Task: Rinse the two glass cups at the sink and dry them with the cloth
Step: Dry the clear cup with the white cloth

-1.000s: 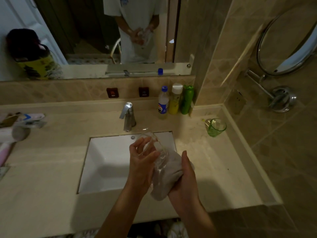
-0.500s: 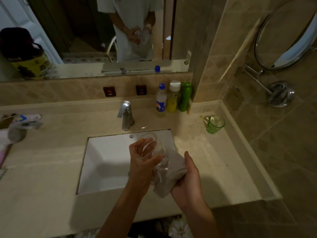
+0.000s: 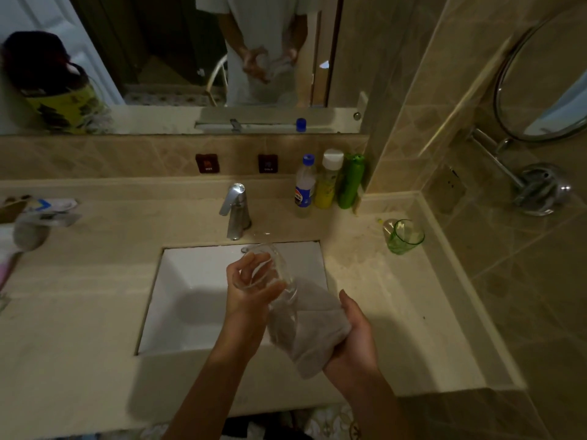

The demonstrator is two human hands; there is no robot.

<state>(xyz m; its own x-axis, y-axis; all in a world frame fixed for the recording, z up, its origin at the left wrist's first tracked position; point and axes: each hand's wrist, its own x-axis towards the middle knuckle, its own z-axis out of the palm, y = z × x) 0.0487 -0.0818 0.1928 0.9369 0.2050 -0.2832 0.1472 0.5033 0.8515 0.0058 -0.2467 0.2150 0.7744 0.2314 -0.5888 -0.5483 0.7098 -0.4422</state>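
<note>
My left hand [image 3: 251,290] grips a clear glass cup [image 3: 270,268] over the right part of the white sink [image 3: 190,281], with the cup's mouth tilted up and away from me. My right hand [image 3: 352,341] holds a grey cloth [image 3: 311,328] bunched around the cup's lower end. A green glass cup [image 3: 405,236] stands upright on the counter at the right, apart from both hands. The clear cup's base is hidden in the cloth.
A chrome faucet [image 3: 236,211] stands behind the sink, no water running. Three bottles [image 3: 328,182] line the back ledge by the wall corner. Toiletries [image 3: 35,214] lie on the counter's left end. A round mirror [image 3: 540,81] on an arm juts from the right wall.
The cup has turned slightly in my left hand, and the cloth has shifted around its lower end. Both hands stay over the sink's right side.
</note>
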